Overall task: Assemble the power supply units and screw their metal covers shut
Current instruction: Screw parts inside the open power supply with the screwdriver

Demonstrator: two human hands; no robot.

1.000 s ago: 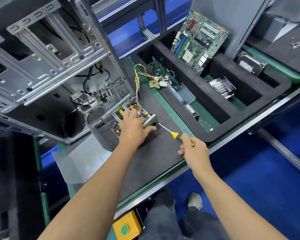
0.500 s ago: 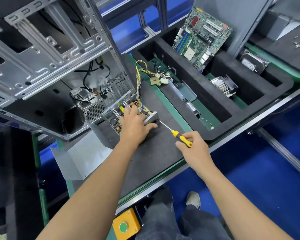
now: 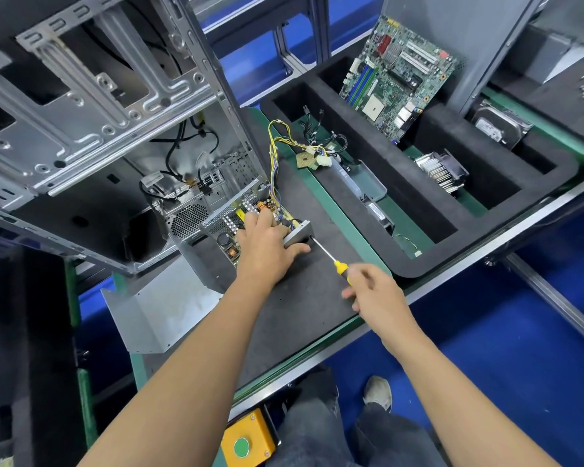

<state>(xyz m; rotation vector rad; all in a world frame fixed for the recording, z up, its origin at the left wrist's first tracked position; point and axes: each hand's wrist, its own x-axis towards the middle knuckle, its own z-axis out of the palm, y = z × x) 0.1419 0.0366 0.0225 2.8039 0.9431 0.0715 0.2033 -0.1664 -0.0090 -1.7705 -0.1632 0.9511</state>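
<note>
Open PSU (image 3: 250, 224) on dark mat (image 3: 294, 308), beside case (image 3: 115, 129). Left hand (image 3: 267, 251) grips PSU, thumb under metal end plate. Right hand (image 3: 375, 291) pinches yellow screwdriver (image 3: 331, 257), tip touching end plate. Loose cover (image 3: 159, 308) near left.

Nothing is reading clearly: the white label on the hard drive (image 3: 489, 127) far right and the sticker on the module (image 3: 375, 210) in the foam tray are blurring out.

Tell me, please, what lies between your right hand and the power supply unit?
In the head view, only the screwdriver shaft spans from the right hand to the power supply unit, above bare dark mat.
</note>
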